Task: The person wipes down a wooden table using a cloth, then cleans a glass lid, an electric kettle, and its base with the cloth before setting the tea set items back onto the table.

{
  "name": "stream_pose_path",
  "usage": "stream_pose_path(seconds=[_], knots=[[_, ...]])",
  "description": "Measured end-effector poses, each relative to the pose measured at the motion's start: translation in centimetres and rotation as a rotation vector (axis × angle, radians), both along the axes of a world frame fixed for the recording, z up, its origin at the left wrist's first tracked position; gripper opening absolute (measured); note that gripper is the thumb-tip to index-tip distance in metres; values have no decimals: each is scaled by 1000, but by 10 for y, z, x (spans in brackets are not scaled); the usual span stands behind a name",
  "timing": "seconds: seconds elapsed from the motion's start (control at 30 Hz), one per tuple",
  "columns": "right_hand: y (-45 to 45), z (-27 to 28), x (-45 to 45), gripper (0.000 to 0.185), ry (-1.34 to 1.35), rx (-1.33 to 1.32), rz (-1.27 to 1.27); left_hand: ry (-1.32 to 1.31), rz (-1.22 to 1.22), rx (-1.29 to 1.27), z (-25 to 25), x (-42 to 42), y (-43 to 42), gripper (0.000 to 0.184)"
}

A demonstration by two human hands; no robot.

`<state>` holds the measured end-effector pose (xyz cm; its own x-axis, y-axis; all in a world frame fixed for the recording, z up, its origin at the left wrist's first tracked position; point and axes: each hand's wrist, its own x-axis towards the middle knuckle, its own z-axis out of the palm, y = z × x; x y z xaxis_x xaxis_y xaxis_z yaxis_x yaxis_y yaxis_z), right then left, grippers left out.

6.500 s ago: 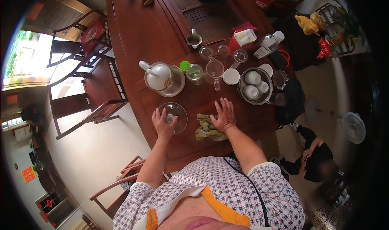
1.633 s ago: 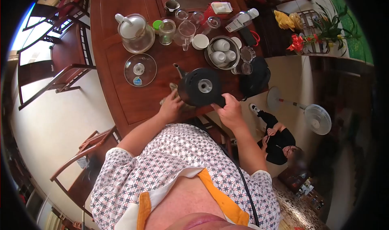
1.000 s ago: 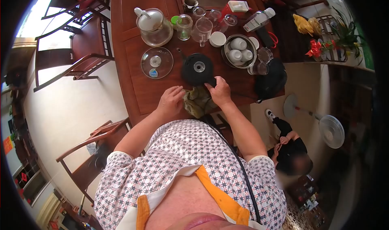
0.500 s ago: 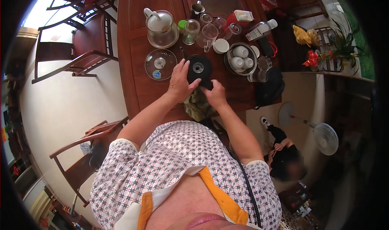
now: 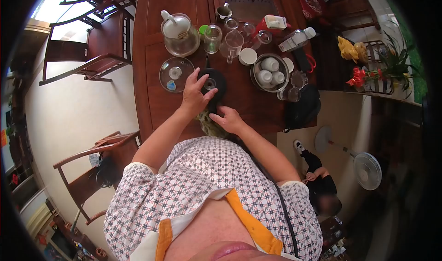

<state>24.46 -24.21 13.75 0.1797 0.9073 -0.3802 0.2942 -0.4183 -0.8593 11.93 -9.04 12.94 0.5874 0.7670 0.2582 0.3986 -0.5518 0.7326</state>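
Observation:
A round black kettle point(image 5: 220, 84) with a clear knob at its centre stands near the table's front; a thin dark spout points away from me. My left hand point(image 5: 195, 95) lies over the kettle's left side, fingers spread, touching its top near the knob. My right hand point(image 5: 229, 119) is closed round the dark handle on the near side; part of the grip is hidden. Below the hands, a crumpled olive-green cloth point(image 5: 212, 126) rests at the table edge. Just left of the kettle lies a glass lid point(image 5: 166, 79) with a blue sticker.
Behind the kettle stand a large glass teapot point(image 5: 182, 44), a glass jar point(image 5: 212, 42) and a glass pitcher point(image 5: 234, 40). To the right are a steel bowl point(image 5: 253, 74) of white cups, a bottle point(image 5: 294, 39) and a black bag point(image 5: 304, 107). A person point(image 5: 324, 182) sits near a fan point(image 5: 367, 170).
The kettle and both hands have shifted left and slightly nearer to me in the view. The left hand's fingers are spread wider. The right hand stays at the handle.

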Motion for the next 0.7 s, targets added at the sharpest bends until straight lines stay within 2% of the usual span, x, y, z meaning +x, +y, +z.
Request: stream_pose_path(seconds=[0.07, 0.17, 0.27, 0.37, 0.5, 0.6, 0.7], knots=[[3, -7, 3, 44, -15, -28, 51, 46, 3, 28, 7, 3, 0, 55], [11, -12, 1, 45, 106, -29, 23, 168, -57, 166, 23, 4, 4, 51], [11, -31, 2, 46, 204, -11, 20, 196, -107, 165, 26, 6, 8, 46], [3, -21, 23, 44, 168, -85, -24, 184, -94, 161, 28, 12, 6, 46], [-4, -9, 64, 49, -100, -34, 34, 255, -46, 263, 32, 27, -4, 48], [3, 0, 74, 61, -210, 41, 52, 309, -60, 329, 35, 35, -3, 50], [11, 6, 64, 59, -351, -103, 99, 317, -103, 359, 35, 37, 6, 48]])
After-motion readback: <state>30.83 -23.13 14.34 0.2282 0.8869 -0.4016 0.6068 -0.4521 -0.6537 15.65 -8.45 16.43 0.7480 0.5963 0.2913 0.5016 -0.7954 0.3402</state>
